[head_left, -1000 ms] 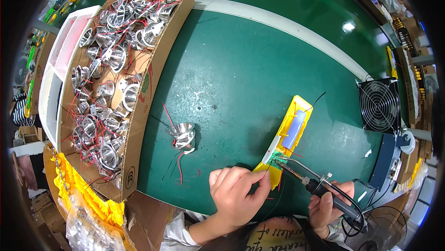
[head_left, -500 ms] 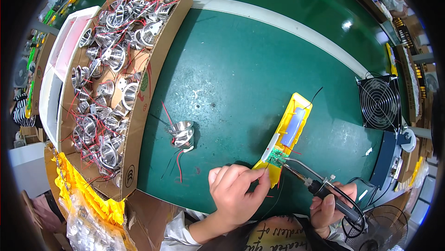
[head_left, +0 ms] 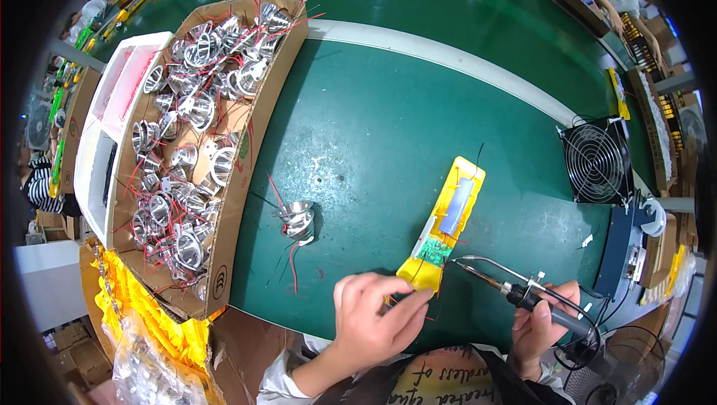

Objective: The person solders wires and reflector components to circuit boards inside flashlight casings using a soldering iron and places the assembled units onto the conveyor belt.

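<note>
My right hand (head_left: 539, 330) is closed around a soldering iron (head_left: 549, 314) with a thin metal feed tube along its shaft. The iron's tip is just right of a green circuit board (head_left: 436, 251), seemingly apart from it. The board sits in a yellow plastic housing (head_left: 425, 276), above which a blue cylindrical battery cell (head_left: 457, 207) lies in the same shell. My left hand (head_left: 373, 320) is pinched at the housing's lower end; what its fingertips hold is too small to make out. A thin dark wire runs from the board toward them.
A silver reflector cup (head_left: 299, 222) with red and black wires lies on the green table (head_left: 358, 136). On the left stands a cardboard box (head_left: 258, 113) full of such cups, beside white trays (head_left: 95, 125). A black fan (head_left: 595, 160) stands at the right.
The soldering iron's tip has come away from the board, to the right. The housing sits slightly further left and lower in the picture, and the whole view has shifted a little.
</note>
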Demonstrator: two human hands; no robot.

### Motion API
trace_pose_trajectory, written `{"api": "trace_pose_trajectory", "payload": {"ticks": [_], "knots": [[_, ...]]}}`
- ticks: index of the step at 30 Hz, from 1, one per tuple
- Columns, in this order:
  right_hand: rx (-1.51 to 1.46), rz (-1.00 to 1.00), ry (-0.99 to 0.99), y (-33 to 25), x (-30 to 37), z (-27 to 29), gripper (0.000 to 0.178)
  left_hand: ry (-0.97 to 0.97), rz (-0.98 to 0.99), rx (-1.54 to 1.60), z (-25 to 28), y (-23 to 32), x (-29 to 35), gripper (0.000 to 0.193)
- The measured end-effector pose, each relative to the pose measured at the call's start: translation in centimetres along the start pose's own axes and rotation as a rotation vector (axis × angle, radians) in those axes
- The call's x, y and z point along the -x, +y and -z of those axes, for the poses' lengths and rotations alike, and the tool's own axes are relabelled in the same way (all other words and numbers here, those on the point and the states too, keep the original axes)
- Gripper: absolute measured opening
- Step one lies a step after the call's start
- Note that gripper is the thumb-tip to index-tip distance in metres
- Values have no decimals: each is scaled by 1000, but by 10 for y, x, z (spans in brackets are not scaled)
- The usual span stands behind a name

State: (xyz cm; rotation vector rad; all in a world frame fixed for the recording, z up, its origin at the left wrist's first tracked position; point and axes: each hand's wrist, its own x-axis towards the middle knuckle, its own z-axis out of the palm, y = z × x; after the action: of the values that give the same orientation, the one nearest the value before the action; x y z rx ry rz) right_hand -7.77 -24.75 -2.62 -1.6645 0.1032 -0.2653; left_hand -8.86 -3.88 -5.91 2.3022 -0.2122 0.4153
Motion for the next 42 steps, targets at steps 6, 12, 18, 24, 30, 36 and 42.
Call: {"api": "trace_pose_trajectory", "payload": {"ticks": [6,12,18,24,30,36,42], "knots": [[-92,-53,-16,-4,-20,10,25,-150,-227,-72,12,-8,9,27],[-84,-61,-136,-14,-36,9,22,4,-76,-5,5,-8,9,21],[-50,-89,-201,-18,-40,-6,20,240,176,67,-19,5,-6,18],[-92,-135,-190,-9,-37,-7,20,227,238,-50,-23,7,-8,18],[-123,-146,-183,-3,-36,-5,22,198,189,-27,-24,1,3,19],[-143,-150,-181,-2,-38,0,22,207,118,3,-21,-2,8,20],[-146,-148,-182,0,-38,-4,22,258,167,-28,-27,4,-1,20]]}}
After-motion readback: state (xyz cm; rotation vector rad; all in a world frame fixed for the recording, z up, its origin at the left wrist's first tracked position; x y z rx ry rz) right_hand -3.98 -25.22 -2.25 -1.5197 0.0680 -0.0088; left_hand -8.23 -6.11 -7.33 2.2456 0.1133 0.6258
